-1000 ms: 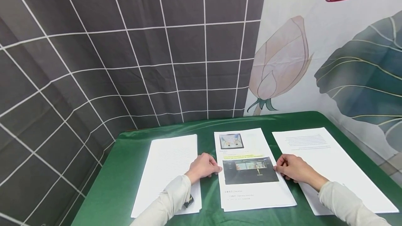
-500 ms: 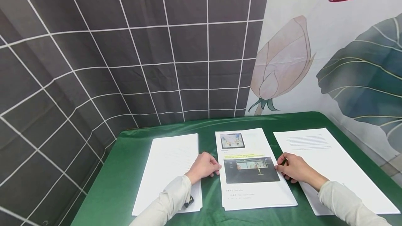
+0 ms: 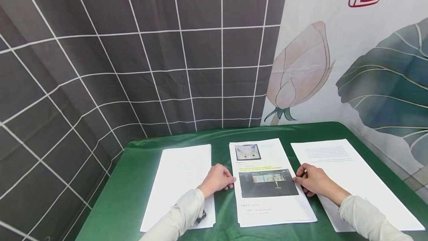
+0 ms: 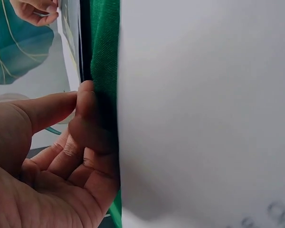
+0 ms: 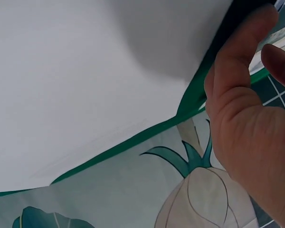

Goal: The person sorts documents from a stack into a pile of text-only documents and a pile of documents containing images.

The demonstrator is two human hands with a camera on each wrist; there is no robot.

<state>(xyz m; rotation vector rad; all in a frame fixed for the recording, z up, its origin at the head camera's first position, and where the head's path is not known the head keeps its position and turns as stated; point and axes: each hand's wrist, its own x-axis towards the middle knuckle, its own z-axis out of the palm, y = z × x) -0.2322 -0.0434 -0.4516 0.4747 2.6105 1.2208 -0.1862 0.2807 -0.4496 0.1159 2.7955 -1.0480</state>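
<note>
The middle stack of printed paper (image 3: 264, 211) lies on the green-covered table, a dark picture and a yellow-highlighted line on its top sheet. At its left edge my left hand (image 3: 219, 179) pinches the stack between thumb and forefinger, the other fingers curled beneath. Opposite, my right hand (image 3: 314, 180) holds the right edge with thumb and fingertips; in the left wrist view this right hand (image 4: 38, 10) shows at the far side of the sheets. My left wrist lies over the left paper stack (image 3: 174, 181), and my right hand hangs partly over the right paper stack (image 3: 364, 181).
A green cloth (image 3: 123, 192) covers the table, with strips of it showing between the stacks. Behind stand a dark gridded curtain (image 3: 197, 51) and a white hanging with a lotus bud (image 3: 301, 70). A small dark patch (image 3: 201, 217) shows on the left stack beside my sleeve.
Both hands stay at the middle stack's edges with almost no movement. The whole head view shifts slightly.
</note>
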